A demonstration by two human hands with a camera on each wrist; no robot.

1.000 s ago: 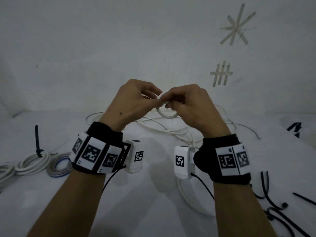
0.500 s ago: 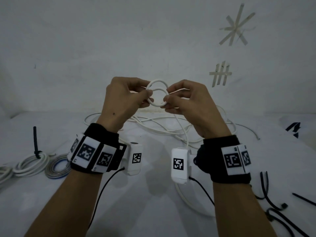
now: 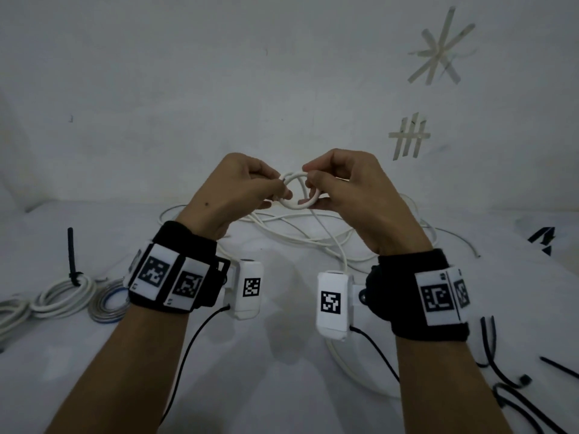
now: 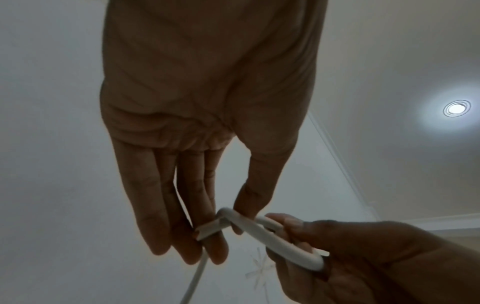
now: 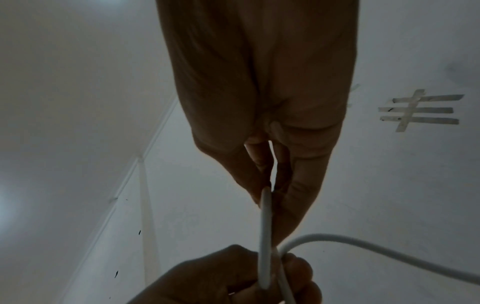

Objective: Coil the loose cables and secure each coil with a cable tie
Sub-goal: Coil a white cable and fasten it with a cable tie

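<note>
A small coil of white cable (image 3: pixel 297 192) is held in the air between both hands, above the table. My left hand (image 3: pixel 247 189) pinches its left side, thumb against fingers (image 4: pixel 207 232). My right hand (image 3: pixel 338 186) pinches the right side of the white coil (image 4: pixel 283 242). The rest of this cable trails down past my right wrist to a loose white tangle (image 3: pixel 313 233) on the table. In the right wrist view the coil (image 5: pixel 266 236) appears edge-on between both hands.
Three coils lie at the table's left: a white one with a black tie (image 3: pixel 67 289), a grey-blue one (image 3: pixel 108 303) and another at the edge (image 3: pixel 9 311). Loose black cable ties (image 3: pixel 507 371) lie at the right. The wall stands close behind.
The hands rose with the coil and have come back down a little. The coil has turned between the fingers, and both hands kept hold of it.
</note>
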